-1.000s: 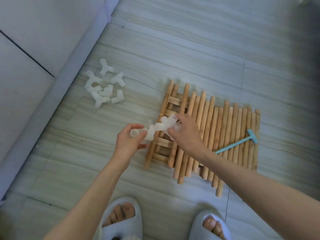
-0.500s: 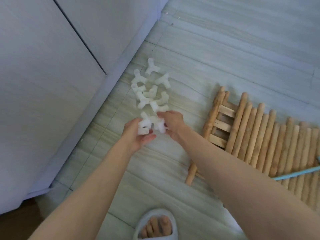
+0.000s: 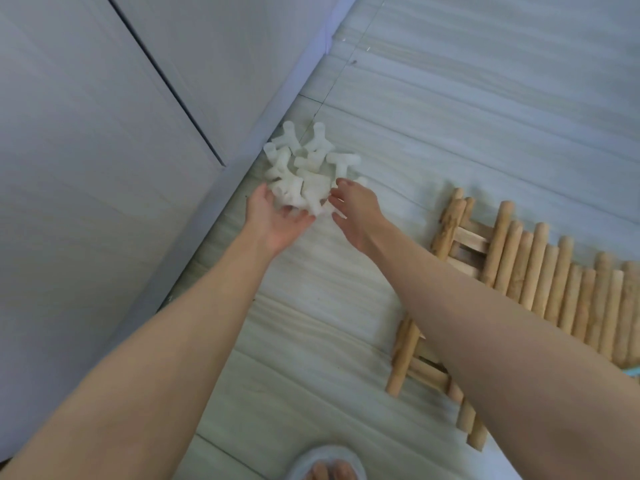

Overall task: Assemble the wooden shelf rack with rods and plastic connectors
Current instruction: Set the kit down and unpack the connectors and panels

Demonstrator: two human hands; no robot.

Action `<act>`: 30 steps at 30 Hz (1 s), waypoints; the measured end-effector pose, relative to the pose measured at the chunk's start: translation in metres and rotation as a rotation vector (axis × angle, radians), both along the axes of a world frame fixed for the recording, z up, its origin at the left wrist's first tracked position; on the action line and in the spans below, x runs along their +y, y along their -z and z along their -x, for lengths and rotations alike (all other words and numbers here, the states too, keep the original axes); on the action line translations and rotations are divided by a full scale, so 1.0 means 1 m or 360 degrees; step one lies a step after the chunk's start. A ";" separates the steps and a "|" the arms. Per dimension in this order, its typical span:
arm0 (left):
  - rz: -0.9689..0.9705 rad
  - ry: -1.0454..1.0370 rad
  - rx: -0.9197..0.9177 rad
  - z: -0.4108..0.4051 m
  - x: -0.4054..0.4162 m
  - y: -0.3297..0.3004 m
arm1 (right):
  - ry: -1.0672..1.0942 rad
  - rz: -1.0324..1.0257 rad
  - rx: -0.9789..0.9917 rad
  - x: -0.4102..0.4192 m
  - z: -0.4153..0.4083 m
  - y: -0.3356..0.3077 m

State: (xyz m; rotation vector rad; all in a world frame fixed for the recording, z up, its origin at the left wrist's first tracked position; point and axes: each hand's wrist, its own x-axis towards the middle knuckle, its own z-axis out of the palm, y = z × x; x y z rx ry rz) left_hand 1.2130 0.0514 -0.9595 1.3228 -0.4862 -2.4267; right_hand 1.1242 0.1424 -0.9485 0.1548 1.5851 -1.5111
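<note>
Head view, looking down at a pale striped tile floor [image 3: 450, 116].

Left hand [image 3: 273, 220]: centre of frame, palm turned up, fingers spread and relaxed, not curled round anything. The nearest white plastic connectors [image 3: 304, 168] lie against its fingertips and the upper edge of the palm; whether they rest on the hand or on the floor just beyond it cannot be told.

Right hand [image 3: 356, 209]: just right of the left hand, palm down, fingers loosely extended toward the same pile, thumb apart from the fingers. Fingertips are at the right edge of the pile; no pinch or closed grasp visible.

Connectors: one loose heap of short white tube pieces, T-shaped and three-way, upper centre of frame, just above both hands and close to the grey baseboard [image 3: 221, 216] that runs diagonally from upper right to lower left. Count not readable; pieces overlap.

Wooden rods [image 3: 554, 278]: a row of light round rods lying side by side on the floor at the right edge of frame, partly covered by the right forearm. A ladder-like wooden side frame [image 3: 446, 237] with flat cross slats lies at the left end of the row, well apart from the connector pile.

Lower centre: toes in a white slipper [image 3: 325, 462]. A sliver of something light blue [image 3: 633, 372] shows at the far right edge, too little to identify.
</note>
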 end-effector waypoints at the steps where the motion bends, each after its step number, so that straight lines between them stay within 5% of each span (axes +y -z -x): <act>1: 0.0100 0.0128 -0.0086 0.000 0.001 0.001 | -0.0033 -0.0013 0.0070 0.004 0.002 -0.001; 4: 0.0358 0.0381 -0.0367 -0.005 0.011 0.006 | -0.0152 -0.0073 0.0239 0.027 0.005 -0.005; 12: 0.0760 0.0728 -0.0564 -0.021 0.104 -0.003 | -0.0653 -0.0574 0.0689 0.164 0.009 -0.039; 16: 0.1587 0.1400 -0.0608 -0.015 0.176 -0.009 | -0.0955 -0.1137 0.0887 0.259 0.020 -0.051; 22: 0.2683 0.2259 -0.0616 -0.011 0.242 0.007 | -0.0229 -0.1568 0.0618 0.354 0.036 -0.033; 30: 0.2811 0.2489 -0.0799 -0.017 0.248 0.034 | 0.0107 -0.1490 0.0372 0.368 0.049 -0.004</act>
